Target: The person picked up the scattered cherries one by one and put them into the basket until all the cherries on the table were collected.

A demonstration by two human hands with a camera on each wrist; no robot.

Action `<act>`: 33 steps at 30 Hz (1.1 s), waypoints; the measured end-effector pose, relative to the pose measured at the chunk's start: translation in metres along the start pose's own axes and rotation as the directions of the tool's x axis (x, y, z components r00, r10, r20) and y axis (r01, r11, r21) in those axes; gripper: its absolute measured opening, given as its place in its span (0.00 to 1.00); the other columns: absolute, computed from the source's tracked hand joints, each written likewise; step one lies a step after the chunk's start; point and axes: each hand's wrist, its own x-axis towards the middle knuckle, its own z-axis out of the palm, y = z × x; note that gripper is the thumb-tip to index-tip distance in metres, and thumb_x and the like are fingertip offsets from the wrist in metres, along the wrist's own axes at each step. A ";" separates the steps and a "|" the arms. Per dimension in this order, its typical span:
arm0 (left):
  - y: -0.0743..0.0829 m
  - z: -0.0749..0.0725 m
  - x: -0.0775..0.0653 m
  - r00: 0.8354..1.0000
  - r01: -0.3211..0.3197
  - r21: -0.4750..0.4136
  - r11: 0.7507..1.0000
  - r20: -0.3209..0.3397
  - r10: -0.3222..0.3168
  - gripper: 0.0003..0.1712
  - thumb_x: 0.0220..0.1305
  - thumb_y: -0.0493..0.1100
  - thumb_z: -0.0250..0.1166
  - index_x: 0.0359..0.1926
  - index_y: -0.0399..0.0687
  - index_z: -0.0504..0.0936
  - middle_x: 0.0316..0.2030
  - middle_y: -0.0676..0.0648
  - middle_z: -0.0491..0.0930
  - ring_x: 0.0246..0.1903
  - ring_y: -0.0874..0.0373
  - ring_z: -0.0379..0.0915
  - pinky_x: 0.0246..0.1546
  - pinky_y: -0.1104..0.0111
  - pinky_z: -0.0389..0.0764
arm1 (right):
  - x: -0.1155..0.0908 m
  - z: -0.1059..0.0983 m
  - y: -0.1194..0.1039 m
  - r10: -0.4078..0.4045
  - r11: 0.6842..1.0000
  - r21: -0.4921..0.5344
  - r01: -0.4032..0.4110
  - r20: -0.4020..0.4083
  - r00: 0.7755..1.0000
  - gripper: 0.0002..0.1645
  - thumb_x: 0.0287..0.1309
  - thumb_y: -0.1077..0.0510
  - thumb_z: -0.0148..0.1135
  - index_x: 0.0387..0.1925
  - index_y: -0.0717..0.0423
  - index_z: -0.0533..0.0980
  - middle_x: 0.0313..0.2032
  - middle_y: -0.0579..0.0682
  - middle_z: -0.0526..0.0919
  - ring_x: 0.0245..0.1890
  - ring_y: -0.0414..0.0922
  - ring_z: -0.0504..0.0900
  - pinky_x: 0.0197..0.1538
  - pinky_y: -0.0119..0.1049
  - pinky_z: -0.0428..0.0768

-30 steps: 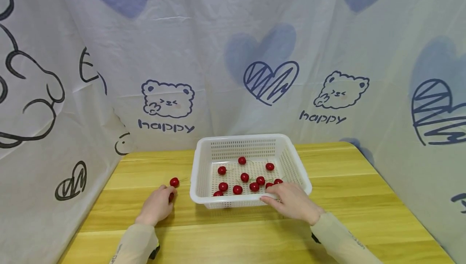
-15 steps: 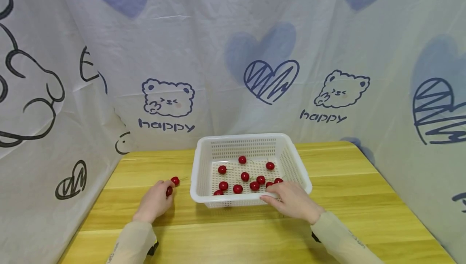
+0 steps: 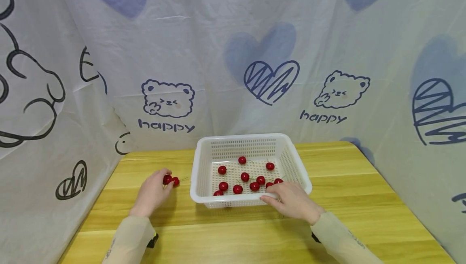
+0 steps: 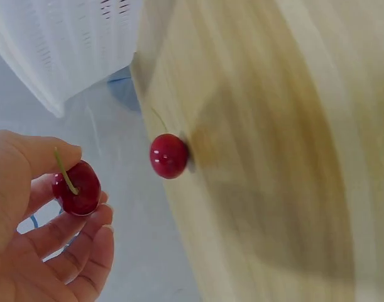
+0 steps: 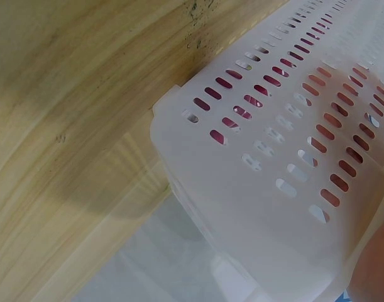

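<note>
My left hand pinches a dark red cherry between thumb and fingers, its green stem showing in the left wrist view. Another cherry with a thin stem lies on the table close by, left of the basket; the two look side by side in the head view. My right hand grips the near rim of a white plastic basket, fingers inside and thumb outside. Several red cherries lie spread over the basket's floor. Through the slots of its wall, red patches show in the right wrist view.
The wooden table ends at a back edge behind the basket. A white cloth with bear and heart drawings hangs behind and along both sides.
My left hand has moved away from me and slightly left, carrying its cherry up beside the one on the table. The right hand and the basket have stayed in place.
</note>
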 end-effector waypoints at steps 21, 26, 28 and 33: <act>0.033 0.003 0.020 0.958 -0.174 -0.023 0.985 -0.234 0.164 0.17 0.64 0.37 0.67 0.52 0.32 0.80 0.43 0.35 0.85 0.43 0.41 0.81 0.47 0.49 0.84 | 0.000 0.001 -0.001 0.006 1.000 -0.006 -0.006 0.001 1.000 0.23 0.69 0.35 0.54 0.18 0.35 0.69 0.14 0.30 0.63 0.17 0.29 0.61 0.24 0.24 0.65; 0.046 0.005 0.023 0.942 -0.213 -0.024 0.977 -0.271 0.199 0.18 0.62 0.36 0.69 0.52 0.33 0.81 0.43 0.36 0.84 0.43 0.42 0.81 0.46 0.50 0.84 | 0.000 0.001 -0.001 -0.006 1.000 0.001 0.006 -0.009 1.000 0.24 0.70 0.36 0.54 0.18 0.36 0.70 0.14 0.31 0.63 0.17 0.29 0.61 0.23 0.24 0.64; 0.052 0.005 0.024 0.939 -0.219 -0.029 0.975 -0.278 0.203 0.18 0.62 0.36 0.69 0.51 0.34 0.81 0.44 0.36 0.83 0.43 0.42 0.81 0.46 0.51 0.85 | 0.000 0.001 0.000 -0.006 1.000 -0.002 0.006 -0.010 1.000 0.24 0.70 0.36 0.54 0.18 0.36 0.69 0.14 0.31 0.62 0.17 0.29 0.60 0.23 0.24 0.63; 0.065 0.007 0.025 0.938 -0.233 -0.047 0.971 -0.273 0.212 0.17 0.62 0.37 0.69 0.51 0.35 0.81 0.47 0.36 0.79 0.43 0.44 0.81 0.46 0.53 0.86 | -0.001 0.000 -0.001 -0.004 1.000 -0.008 0.004 -0.018 1.000 0.24 0.69 0.36 0.55 0.18 0.36 0.69 0.14 0.30 0.62 0.17 0.29 0.60 0.23 0.24 0.62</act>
